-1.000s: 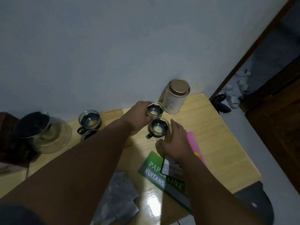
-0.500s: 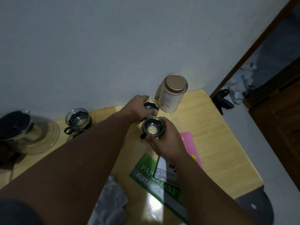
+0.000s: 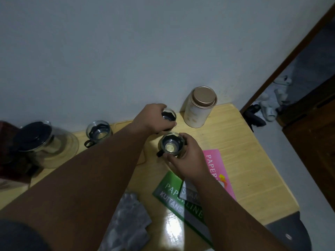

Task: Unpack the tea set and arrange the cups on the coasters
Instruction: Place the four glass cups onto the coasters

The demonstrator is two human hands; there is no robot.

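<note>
The right hand (image 3: 186, 160) has closed its grip round the near cup (image 3: 170, 146); the left hand (image 3: 152, 118) still grips the far cup (image 3: 169, 115); both seem ready for placing.

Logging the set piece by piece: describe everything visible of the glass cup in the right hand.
The glass cup is small, round and clear, with a dark band inside its wall, a pale bottom and a black handle pointing lower left. It is upright, mouth up, and looks empty. The right hand grips its side above the table; whether it touches the table is unclear.
</note>
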